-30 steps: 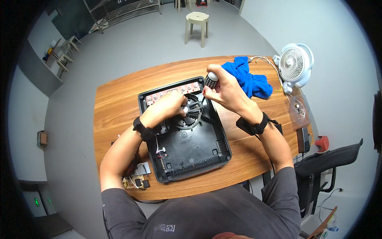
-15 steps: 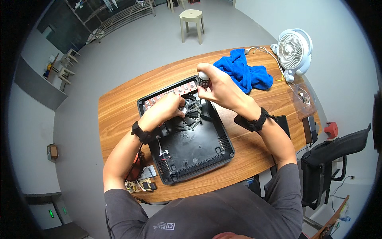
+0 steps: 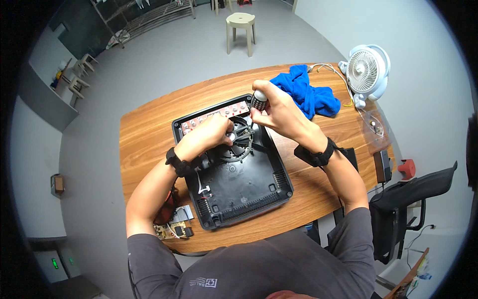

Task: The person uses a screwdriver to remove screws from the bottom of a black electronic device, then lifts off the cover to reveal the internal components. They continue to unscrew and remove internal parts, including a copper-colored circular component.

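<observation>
A black plastic appliance housing (image 3: pixel 249 184) lies with its inside facing up on the table. Near its far end sits a round black fan wheel (image 3: pixel 244 139) with spokes and a pale hub. My left hand (image 3: pixel 216 132) reaches across the housing, its fingers closed at the hub. In my right hand (image 3: pixel 281 112) is a screwdriver (image 3: pixel 259 99), its black-and-white handle upright and its tip pointing down at the wheel's far right edge; the tip itself is hard to see. A reddish circuit board (image 3: pixel 234 109) with several round buttons runs along the far edge.
To the right are a blue cloth (image 3: pixel 311 94), a white fan (image 3: pixel 366 72) with a cable, and a black adapter (image 3: pixel 382 167). A tan circuit board (image 3: pixel 174 228) with a heatsink lies by my left arm. White wires (image 3: pixel 201 187) rest inside the housing. A black chair (image 3: pixel 413 209) stands at right.
The view has shifted slightly. Both hands keep nearly the same place over the housing, with the screwdriver still upright in my right hand.
</observation>
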`<state>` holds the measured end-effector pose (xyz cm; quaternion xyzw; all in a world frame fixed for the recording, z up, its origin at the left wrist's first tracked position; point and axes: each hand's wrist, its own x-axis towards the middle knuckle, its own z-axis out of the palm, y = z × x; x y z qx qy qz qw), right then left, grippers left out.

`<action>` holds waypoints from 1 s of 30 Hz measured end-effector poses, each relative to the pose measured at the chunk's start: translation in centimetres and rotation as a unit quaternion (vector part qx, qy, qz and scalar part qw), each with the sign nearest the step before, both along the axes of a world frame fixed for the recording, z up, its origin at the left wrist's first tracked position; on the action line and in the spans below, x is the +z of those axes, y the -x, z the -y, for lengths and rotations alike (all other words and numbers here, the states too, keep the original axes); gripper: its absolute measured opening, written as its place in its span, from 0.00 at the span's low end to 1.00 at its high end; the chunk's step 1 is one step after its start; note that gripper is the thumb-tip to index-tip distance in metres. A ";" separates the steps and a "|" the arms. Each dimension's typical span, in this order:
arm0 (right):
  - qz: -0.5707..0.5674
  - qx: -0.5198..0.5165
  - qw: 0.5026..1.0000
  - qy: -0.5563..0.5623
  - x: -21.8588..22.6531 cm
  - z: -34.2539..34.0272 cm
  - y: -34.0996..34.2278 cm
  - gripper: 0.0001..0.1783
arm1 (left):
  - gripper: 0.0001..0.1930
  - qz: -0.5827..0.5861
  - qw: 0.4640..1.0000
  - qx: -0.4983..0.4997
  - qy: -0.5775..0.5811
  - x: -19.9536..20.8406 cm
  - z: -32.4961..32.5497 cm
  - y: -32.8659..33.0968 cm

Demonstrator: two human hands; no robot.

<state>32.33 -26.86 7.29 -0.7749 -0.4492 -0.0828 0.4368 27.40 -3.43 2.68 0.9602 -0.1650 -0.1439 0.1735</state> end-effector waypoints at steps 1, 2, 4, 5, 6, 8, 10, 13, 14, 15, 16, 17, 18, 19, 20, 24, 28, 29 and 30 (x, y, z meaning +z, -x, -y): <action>-0.002 0.000 1.000 0.004 0.1 0.0 0.1 0.28 | 0.16 0.003 1.000 -0.002 0.004 -0.3 -0.2 -0.1; -0.002 0.001 1.000 0.003 0.1 0.0 0.1 0.28 | 0.16 0.006 1.000 -0.005 0.007 -0.6 -0.3 -0.1; -0.001 0.001 1.000 0.000 0.1 -0.1 0.1 0.28 | 0.16 0.002 1.000 0.002 0.017 -0.6 -0.3 -0.1; -0.003 0.000 1.000 0.003 0.0 -0.1 0.1 0.28 | 0.16 0.003 1.000 0.001 0.019 -0.7 -0.4 -0.1; -0.005 -0.002 1.000 0.006 0.0 -0.1 0.1 0.28 | 0.17 0.004 1.000 -0.001 0.021 -0.8 -0.4 -0.1; -0.006 -0.001 1.000 0.010 -0.1 -0.2 0.2 0.29 | 0.17 0.006 1.000 0.002 0.021 -0.5 -0.4 0.1; -0.004 0.005 1.000 0.012 -0.1 -0.4 0.2 0.29 | 0.17 0.009 1.000 0.003 0.020 -0.4 -0.4 0.2; -0.005 -0.002 1.000 0.015 0.2 -0.5 0.4 0.29 | 0.17 0.010 1.000 0.007 0.021 -0.3 -0.5 0.3; -0.001 0.000 1.000 0.004 0.0 -0.6 0.3 0.29 | 0.16 0.007 1.000 0.011 0.022 -0.2 -0.3 0.4; 0.003 0.001 1.000 -0.008 -0.3 -0.5 0.2 0.30 | 0.16 0.003 1.000 0.013 0.024 -0.2 -0.2 0.4; 0.008 0.002 1.000 -0.019 -0.5 -0.5 0.2 0.30 | 0.16 0.003 1.000 0.013 0.027 -0.2 -0.2 0.4; 0.018 0.000 1.000 -0.012 -0.3 -0.4 0.2 0.30 | 0.16 0.004 0.999 0.013 0.030 -0.4 -0.3 0.3; 0.026 0.000 1.000 -0.005 -0.2 -0.4 0.2 0.30 | 0.16 0.003 0.999 0.014 0.031 -0.5 -0.4 0.2; 0.035 -0.001 0.999 0.001 -0.2 -0.4 0.2 0.30 | 0.16 0.002 0.999 0.014 0.030 -0.5 -0.4 0.2; 0.035 0.000 0.999 -0.001 -0.2 -0.5 0.2 0.30 | 0.16 0.001 1.000 0.015 0.028 -0.5 -0.4 0.2; 0.016 -0.010 1.000 0.014 0.1 -0.5 0.4 0.29 | 0.16 0.011 1.000 0.008 0.025 -0.8 -0.4 0.1; -0.011 -0.020 0.999 0.027 0.6 -0.7 0.5 0.25 | 0.16 0.006 0.999 0.007 0.034 -0.9 -0.4 0.0; -0.014 -0.020 0.999 0.039 0.8 -0.7 0.5 0.23 | 0.16 0.006 0.999 0.008 0.032 -0.8 -0.4 0.1; -0.016 -0.022 0.998 0.051 1.1 -0.8 0.6 0.22 | 0.16 0.006 1.000 0.008 0.029 -0.7 -0.4 0.1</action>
